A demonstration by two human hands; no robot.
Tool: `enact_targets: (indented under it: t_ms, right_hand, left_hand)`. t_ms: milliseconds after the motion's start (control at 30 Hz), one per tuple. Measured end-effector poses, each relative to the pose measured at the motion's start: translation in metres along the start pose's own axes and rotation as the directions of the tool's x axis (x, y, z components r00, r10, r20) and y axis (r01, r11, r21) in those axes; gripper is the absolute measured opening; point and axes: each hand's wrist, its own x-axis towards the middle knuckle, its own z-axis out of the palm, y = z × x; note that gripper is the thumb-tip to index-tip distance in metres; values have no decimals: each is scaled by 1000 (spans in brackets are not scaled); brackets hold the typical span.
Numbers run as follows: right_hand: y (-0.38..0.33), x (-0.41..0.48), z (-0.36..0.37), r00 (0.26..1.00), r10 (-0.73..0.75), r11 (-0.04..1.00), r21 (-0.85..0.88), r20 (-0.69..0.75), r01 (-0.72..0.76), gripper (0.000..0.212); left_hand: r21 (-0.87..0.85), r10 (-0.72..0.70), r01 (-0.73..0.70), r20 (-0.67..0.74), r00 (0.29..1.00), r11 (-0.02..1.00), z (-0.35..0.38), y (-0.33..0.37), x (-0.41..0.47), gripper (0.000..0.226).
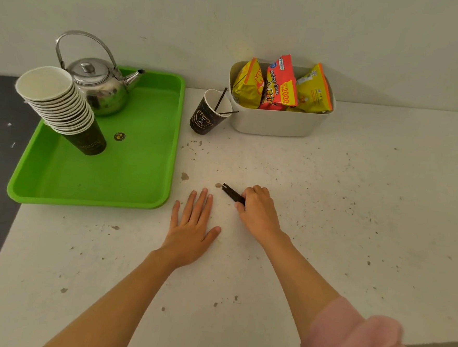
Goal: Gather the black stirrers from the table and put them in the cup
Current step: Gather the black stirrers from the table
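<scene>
The right hand (256, 206) grips a bundle of stirrers (232, 192); its fingers hide their near ends, so the count is unclear. The left hand (191, 225) lies flat and spread, just left of the bundle. Beyond it stands the cup (206, 116), holding two stirrers.

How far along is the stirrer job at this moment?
Done: two stirrers already stand in the cup. In hand: the right hand is closed on a bundle of stirrers low over the table; the left hand lies flat and empty. Left: carrying that bundle to the cup. No other loose stirrers show.
</scene>
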Motion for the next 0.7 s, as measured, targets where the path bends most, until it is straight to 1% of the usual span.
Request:
enact_targets:
  t_ms: [167,300,367,433,467,567,633,700]
  right_hand:
    - [-5,-4,7,999,-47,979,-200,8,47,25]
    - [-4,-4,3,994,-92,951,-300,-53,72,24]
    - [-2,-3,1,992,-128,968,-217,6,126,19]
    - [1,1,-3,992,-126,985,-118,15,127,20]
    - [2,3,-4,992,-122,987,-104,19,123,20]
    - [0,5,-2,989,-135,974,-175,55,143,18]
    - [-2,3,2,989,-138,959,-241,54,147,22]
    - [0,2,5,989,-141,956,-253,54,150,25]
  left_hand:
    - [-4,4,-4,14,1000,1000,-1,0,0,85]
    - [2,2,-2,21,1000,1000,-1,1,0,84]
    - [3,1,-1,21,1000,1000,-2,1,0,83]
    - [6,1,-1,21,1000,1000,-2,1,0,82]
    - [7,1,-1,21,1000,1000,-2,0,0,82]
    - [9,4,-4,16,1000,1000,-1,0,0,84]
    - [-9,5,-5,17,1000,1000,-1,0,0,85]
    - [-10,4,-3,20,1000,1000,-1,0,0,87]
